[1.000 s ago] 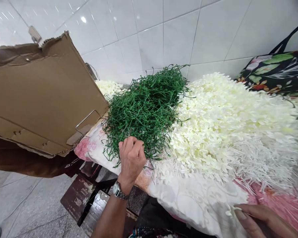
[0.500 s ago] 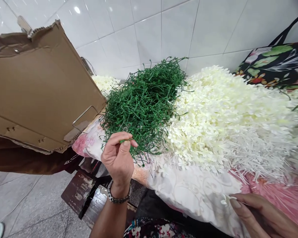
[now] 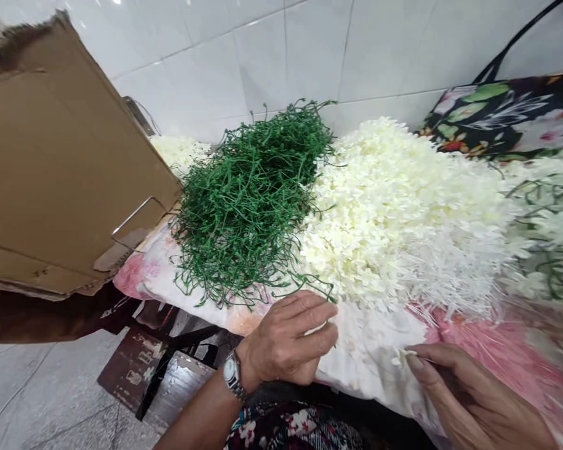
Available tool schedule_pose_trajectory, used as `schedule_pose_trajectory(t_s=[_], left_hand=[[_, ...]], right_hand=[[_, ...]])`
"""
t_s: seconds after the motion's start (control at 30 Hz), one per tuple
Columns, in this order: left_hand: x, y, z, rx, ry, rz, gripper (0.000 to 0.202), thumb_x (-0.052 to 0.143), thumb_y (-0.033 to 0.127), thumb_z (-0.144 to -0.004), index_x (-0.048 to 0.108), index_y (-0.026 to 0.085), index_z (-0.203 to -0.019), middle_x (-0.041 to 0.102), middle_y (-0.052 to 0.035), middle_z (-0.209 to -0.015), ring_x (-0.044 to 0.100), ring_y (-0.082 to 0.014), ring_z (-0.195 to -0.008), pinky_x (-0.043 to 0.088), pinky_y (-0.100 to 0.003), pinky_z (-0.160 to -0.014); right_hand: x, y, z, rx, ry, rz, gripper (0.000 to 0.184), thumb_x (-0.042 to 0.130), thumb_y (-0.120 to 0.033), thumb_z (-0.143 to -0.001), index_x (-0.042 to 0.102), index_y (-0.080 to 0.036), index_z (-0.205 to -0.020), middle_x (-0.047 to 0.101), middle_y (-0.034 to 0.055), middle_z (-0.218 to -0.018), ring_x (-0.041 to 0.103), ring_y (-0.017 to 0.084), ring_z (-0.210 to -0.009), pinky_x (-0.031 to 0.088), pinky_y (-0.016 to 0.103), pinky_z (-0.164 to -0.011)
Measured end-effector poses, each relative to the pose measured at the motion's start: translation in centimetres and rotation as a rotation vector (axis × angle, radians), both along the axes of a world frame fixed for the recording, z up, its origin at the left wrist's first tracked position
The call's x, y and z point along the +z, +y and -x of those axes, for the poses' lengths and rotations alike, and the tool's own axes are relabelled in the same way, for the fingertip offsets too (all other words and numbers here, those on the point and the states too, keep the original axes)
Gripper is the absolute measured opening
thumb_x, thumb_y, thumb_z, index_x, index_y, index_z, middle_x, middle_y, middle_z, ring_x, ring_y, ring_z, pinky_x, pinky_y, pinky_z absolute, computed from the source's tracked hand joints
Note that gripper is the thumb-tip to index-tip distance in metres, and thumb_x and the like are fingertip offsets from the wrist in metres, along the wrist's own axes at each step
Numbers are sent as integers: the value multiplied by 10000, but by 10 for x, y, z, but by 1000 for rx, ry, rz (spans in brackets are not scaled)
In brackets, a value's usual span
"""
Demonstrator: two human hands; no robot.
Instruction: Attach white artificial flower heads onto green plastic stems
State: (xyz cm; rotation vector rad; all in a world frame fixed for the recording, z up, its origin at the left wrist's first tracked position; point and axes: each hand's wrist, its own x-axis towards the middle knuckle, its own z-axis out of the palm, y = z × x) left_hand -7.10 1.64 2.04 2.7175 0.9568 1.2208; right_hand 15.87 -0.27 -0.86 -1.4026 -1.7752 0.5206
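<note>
My left hand (image 3: 293, 337), with a wristwatch (image 3: 233, 375) above it, is closed at the front edge of the cloth. A thin green plastic stem (image 3: 312, 282) with small branches sticks out beyond its fingertips, its lower end hidden by the fingers. At the lower right, my right hand (image 3: 469, 394) pinches a small white artificial flower (image 3: 403, 357) between thumb and forefinger. Beyond my left hand lies a tangled heap of green stems (image 3: 248, 206). A broad pile of cream-white artificial flowers (image 3: 385, 206) spreads to the right of it, with thin white stalks (image 3: 450, 269) along its near side.
An opened cardboard box (image 3: 65, 169) with a bent wire (image 3: 134, 215) stands at the left. A black floral bag (image 3: 502, 122) rests against the tiled wall (image 3: 286, 62). Leafy white flowers (image 3: 548, 250) lie at far right. A patterned cloth (image 3: 356, 325) covers the surface.
My left hand has moved right and down, away from the green heap and closer to my right hand, bringing a green stem. My right hand keeps its pinch on the white flower. The view has shifted.
</note>
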Motion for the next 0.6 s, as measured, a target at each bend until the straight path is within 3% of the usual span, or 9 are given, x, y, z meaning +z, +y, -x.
schedule_pose_trajectory(t_s=[0.1, 0.27, 0.4, 0.5, 0.6], left_hand=[[-3, -10, -7, -40, -64, 164, 253, 454, 5, -683, 591, 169, -817, 688, -126, -872, 645, -214, -798, 542, -376, -684], [-12, -19, -4, 26, -179, 340, 303, 522, 86, -706, 612, 170, -982, 666, -152, -1007, 640, -240, -851, 522, -428, -726], [-13, -19, -2, 137, -305, 376, 238, 518, 69, -751, 642, 174, -924, 677, -110, -893, 641, -201, -813, 534, -332, -679], [-12, -17, -3, 275, -354, 343, 217, 523, 49, -767, 654, 179, -881, 671, -59, -802, 632, -161, -746, 517, -268, -649], [-8, -18, -3, 401, -392, 413, 184, 548, 57, -769, 673, 185, -814, 663, -29, -756, 622, -143, -721, 497, -237, -638]], right_hand=[[0, 0, 0, 19, -27, -31, 125, 525, -365, -833, 579, -267, -778, 626, -8, -630, 555, 119, -454, 446, 214, -430], [-5, 1, -3, 70, -42, -90, 72, 534, -251, -836, 574, -220, -786, 610, -7, -657, 553, 106, -510, 421, 193, -438], [-2, 1, 0, 65, -14, -85, 83, 525, -219, -844, 563, -211, -770, 588, -11, -649, 541, 99, -526, 420, 194, -469], [0, 1, 1, 58, 6, -74, 73, 525, -201, -844, 553, -204, -777, 571, -16, -644, 531, 96, -536, 420, 198, -492], [-1, 0, 0, 60, 16, -57, 57, 530, -186, -839, 556, -201, -791, 573, -13, -659, 532, 96, -551, 423, 203, -508]])
